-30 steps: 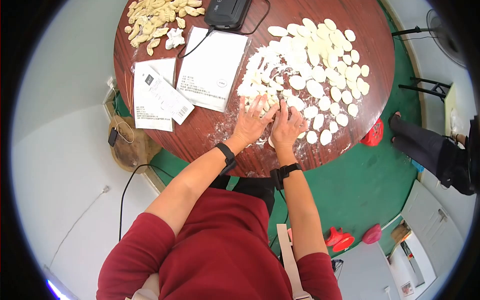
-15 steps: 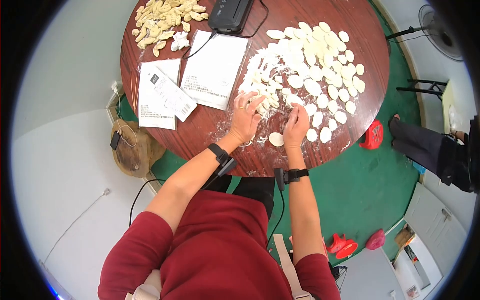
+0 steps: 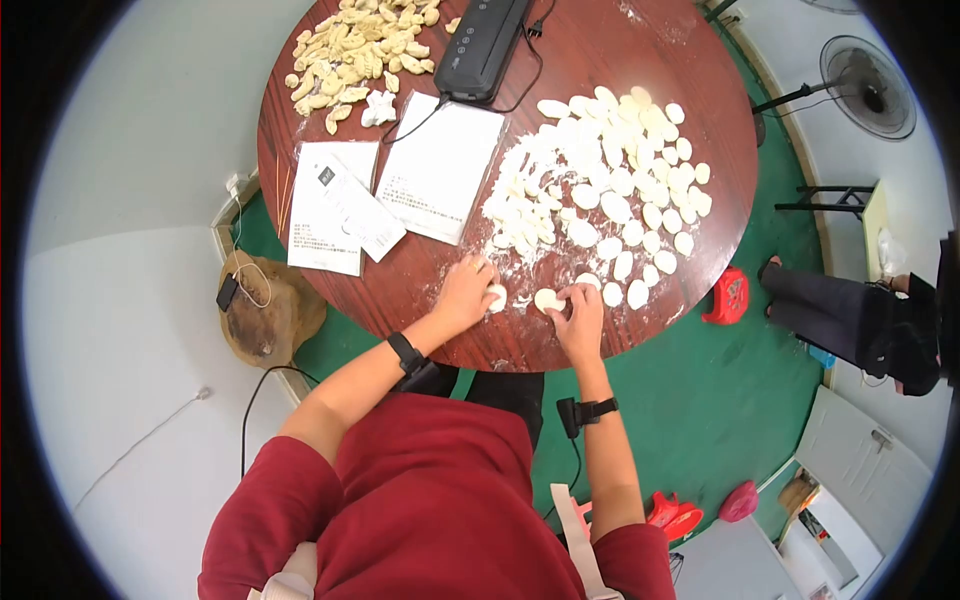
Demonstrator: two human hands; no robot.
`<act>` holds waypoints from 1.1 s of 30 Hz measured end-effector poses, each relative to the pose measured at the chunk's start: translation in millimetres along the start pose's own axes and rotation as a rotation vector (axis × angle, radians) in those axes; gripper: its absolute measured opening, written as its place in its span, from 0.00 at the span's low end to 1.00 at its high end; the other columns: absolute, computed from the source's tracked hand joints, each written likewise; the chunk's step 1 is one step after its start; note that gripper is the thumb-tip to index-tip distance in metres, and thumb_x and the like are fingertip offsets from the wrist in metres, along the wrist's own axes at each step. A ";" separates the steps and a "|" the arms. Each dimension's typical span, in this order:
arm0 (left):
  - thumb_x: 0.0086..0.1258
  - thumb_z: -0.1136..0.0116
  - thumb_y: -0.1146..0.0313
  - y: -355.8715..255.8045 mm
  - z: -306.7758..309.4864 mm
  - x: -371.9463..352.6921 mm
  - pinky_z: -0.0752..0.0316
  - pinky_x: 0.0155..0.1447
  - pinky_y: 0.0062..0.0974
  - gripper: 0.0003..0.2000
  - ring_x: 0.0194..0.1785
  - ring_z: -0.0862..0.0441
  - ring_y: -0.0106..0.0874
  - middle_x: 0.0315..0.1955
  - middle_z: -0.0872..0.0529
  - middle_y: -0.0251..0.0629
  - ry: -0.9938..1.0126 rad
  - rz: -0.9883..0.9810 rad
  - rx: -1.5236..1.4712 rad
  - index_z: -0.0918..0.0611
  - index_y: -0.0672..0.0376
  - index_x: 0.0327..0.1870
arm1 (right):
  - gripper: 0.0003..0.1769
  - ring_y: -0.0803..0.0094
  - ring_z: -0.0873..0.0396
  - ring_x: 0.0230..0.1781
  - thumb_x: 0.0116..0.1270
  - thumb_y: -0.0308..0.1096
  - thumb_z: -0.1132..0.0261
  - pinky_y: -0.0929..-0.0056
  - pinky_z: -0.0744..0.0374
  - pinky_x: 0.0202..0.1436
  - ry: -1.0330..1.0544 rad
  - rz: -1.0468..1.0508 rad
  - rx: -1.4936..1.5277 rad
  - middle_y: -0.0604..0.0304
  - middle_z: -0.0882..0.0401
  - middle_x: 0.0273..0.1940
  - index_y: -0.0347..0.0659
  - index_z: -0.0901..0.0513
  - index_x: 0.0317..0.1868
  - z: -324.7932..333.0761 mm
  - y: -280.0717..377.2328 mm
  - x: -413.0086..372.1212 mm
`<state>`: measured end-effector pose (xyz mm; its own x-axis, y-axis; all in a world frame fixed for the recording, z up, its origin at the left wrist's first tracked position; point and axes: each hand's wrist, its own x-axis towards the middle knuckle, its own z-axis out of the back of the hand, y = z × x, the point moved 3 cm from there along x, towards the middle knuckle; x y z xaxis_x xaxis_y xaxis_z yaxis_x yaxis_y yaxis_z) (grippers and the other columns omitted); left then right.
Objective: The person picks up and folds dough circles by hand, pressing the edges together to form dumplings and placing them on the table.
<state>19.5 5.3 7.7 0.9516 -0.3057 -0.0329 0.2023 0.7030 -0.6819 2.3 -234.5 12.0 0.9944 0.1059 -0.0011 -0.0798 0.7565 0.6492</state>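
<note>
Near the front edge of the table, my left hand [image 3: 466, 293] has its fingers curled at a small pale dough piece [image 3: 496, 298], which lies against the fingertips. My right hand [image 3: 582, 318] pinches the right side of a flat round dough wrapper [image 3: 545, 300] on the tabletop. Just beyond its fingers lies another dough wrapper [image 3: 589, 281]. A floury heap of small dough pieces [image 3: 525, 222] sits farther out, beside many flattened dough wrappers [image 3: 615, 207] spread to the right.
Shaped dough pieces [image 3: 370, 45] are piled at the far left of the round table [image 3: 480, 345]. Printed white packets [image 3: 445, 170] and a black corded device [image 3: 482, 50] lie nearby. To the right are a red stool [image 3: 730, 296], a fan [image 3: 868, 88] and another person [image 3: 850, 320].
Both hands have drawn back toward the table's front edge. My left hand has left the dough heap with a piece at its fingers; my right now grips a wrapper. The view has shifted slightly.
</note>
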 end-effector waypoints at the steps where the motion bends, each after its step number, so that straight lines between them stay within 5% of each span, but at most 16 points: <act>1: 0.59 0.29 0.72 -1.7 -4.6 -1.7 0.28 0.52 0.47 0.13 0.49 0.23 0.50 0.40 0.22 0.46 -0.034 0.000 -0.036 0.22 0.58 0.40 | 0.23 0.52 0.24 0.50 0.47 0.28 0.19 0.53 0.27 0.51 -0.007 0.011 -0.005 0.56 0.24 0.44 0.45 0.20 0.43 -1.9 -0.7 0.1; 4: 0.59 0.30 0.75 -4.5 -11.2 -2.8 0.28 0.52 0.45 0.12 0.48 0.22 0.50 0.39 0.21 0.45 -0.033 -0.005 -0.115 0.22 0.58 0.40 | 0.20 0.53 0.23 0.42 0.48 0.26 0.20 0.54 0.27 0.46 0.002 -0.093 0.054 0.58 0.23 0.35 0.45 0.21 0.39 -4.4 0.8 1.9; 8: 0.60 0.33 0.77 -1.8 -17.4 -5.6 0.25 0.52 0.46 0.12 0.48 0.20 0.50 0.40 0.19 0.45 0.087 0.098 -0.244 0.20 0.59 0.44 | 0.17 0.53 0.22 0.41 0.48 0.26 0.20 0.57 0.26 0.45 0.147 -0.175 0.010 0.57 0.22 0.33 0.43 0.19 0.36 -4.0 3.0 6.3; 13: 0.63 0.34 0.77 -3.9 -0.5 7.4 0.24 0.48 0.39 0.05 0.43 0.19 0.45 0.35 0.19 0.42 0.028 0.067 -0.312 0.16 0.60 0.38 | 0.12 0.55 0.21 0.39 0.53 0.26 0.22 0.56 0.23 0.46 0.093 -0.022 0.005 0.55 0.18 0.36 0.39 0.18 0.34 -3.8 7.3 9.6; 17: 0.65 0.35 0.76 -10.6 25.6 49.4 0.23 0.44 0.35 0.03 0.38 0.18 0.40 0.35 0.16 0.41 -0.119 0.082 -0.370 0.15 0.61 0.39 | 0.12 0.62 0.19 0.34 0.61 0.24 0.26 0.65 0.21 0.40 0.161 -0.275 0.227 0.55 0.19 0.36 0.39 0.18 0.44 1.6 2.6 21.9; 19: 0.66 0.35 0.75 -15.8 38.6 75.1 0.23 0.43 0.35 0.05 0.37 0.15 0.40 0.33 0.14 0.44 -0.118 0.296 -0.464 0.17 0.62 0.39 | 0.14 0.65 0.19 0.33 0.64 0.24 0.28 0.68 0.21 0.38 0.151 -0.327 0.262 0.56 0.19 0.37 0.39 0.18 0.50 11.3 3.1 35.4; 22: 0.69 0.35 0.74 -22.6 37.2 109.7 0.21 0.40 0.29 0.05 0.33 0.14 0.33 0.29 0.13 0.41 -0.181 0.267 -0.514 0.17 0.63 0.41 | 0.23 0.69 0.19 0.41 0.70 0.20 0.36 0.68 0.21 0.47 0.031 -0.418 0.343 0.57 0.19 0.43 0.41 0.24 0.64 26.5 -2.0 62.7; 26: 0.70 0.35 0.74 -37.7 12.0 136.3 0.21 0.38 0.26 0.06 0.31 0.15 0.26 0.30 0.13 0.37 -0.121 0.324 -0.656 0.17 0.63 0.44 | 0.16 0.65 0.20 0.56 0.72 0.17 0.46 0.66 0.26 0.63 -0.104 -0.224 0.529 0.53 0.18 0.49 0.37 0.21 0.57 31.1 -6.3 92.9; 33: 0.74 0.39 0.76 -72.2 -37.5 138.1 0.17 0.38 0.23 0.08 0.37 0.13 0.23 0.39 0.14 0.38 -0.024 0.468 -0.933 0.20 0.63 0.51 | 0.11 0.70 0.21 0.44 0.77 0.32 0.40 0.70 0.25 0.50 -0.108 -0.428 0.646 0.54 0.17 0.43 0.33 0.16 0.48 30.9 -24.4 95.6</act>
<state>127.6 -111.8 25.0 0.8951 -0.1106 -0.4319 -0.4375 -0.0306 -0.8987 101.5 -262.8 19.6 0.9333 -0.1992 -0.2988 0.3357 0.1884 0.9229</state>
